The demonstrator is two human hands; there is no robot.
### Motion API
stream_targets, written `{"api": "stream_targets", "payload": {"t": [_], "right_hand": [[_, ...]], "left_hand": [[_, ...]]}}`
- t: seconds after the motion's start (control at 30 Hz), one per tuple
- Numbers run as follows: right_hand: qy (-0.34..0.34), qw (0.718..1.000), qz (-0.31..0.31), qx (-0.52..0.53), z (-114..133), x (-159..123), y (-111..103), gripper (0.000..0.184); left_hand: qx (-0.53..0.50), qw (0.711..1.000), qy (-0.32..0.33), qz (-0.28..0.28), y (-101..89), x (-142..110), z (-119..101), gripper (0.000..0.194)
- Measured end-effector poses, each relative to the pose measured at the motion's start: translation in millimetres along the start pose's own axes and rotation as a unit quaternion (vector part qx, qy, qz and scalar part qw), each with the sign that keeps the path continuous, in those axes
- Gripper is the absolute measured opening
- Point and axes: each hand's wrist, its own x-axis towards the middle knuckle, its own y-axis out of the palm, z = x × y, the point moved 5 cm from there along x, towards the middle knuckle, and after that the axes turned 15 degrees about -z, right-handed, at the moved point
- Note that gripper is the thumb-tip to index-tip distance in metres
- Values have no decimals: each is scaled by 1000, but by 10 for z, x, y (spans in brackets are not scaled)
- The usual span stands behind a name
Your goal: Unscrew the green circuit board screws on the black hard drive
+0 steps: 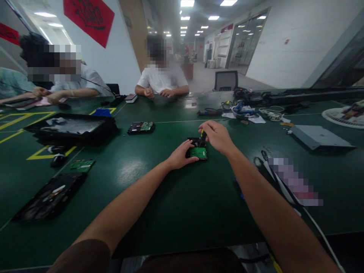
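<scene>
Head view: both bare hands on one job, mid-table. Black rectangular drive with a green circuit board on its upper face (pixel 198 150) lies flat on the dark green tabletop (pixel 170 216), directly ahead of the wearer, between the hands. Left hand (pixel 181 154) is clamped on the drive's left end: fingers over the far edge, thumb along the near edge. Right hand (pixel 216 136) has fingers together around a yellow-and-black screwdriver (pixel 203 135), held steeply above the drive, tool pointing down. Can't tell if the tip is seated; too small to read.

Nearby: second black drive with exposed green board (pixel 141 127) lies flat, beyond the left hand and to its left. Further left, wide shallow black tray (pixel 104 123) with pale bits inside. Loose green circuit board (pixel 82 165) sits just beyond a flat black casing (pixel 49 197), near left.

Right side: flat grey metal box (pixel 321 137), white round grille (pixel 332 116) near the table's right end, tangle of blue and black cables (pixel 244 110) farther back. Person in a white shirt (pixel 163 79) sits opposite, both hands over the far edge.
</scene>
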Motion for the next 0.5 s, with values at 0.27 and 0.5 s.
{"api": "stream_targets", "payload": {"t": [0.27,0.5], "right_hand": [[-26,999,-1,-30,59,-31,-35,32],[-38,993,-60,-98,87,4,-101,21]], "left_hand": [[-6,1000,-9,-3,8,-8,2,74],[-1,1000,0,0,1,2,-41,73]]}}
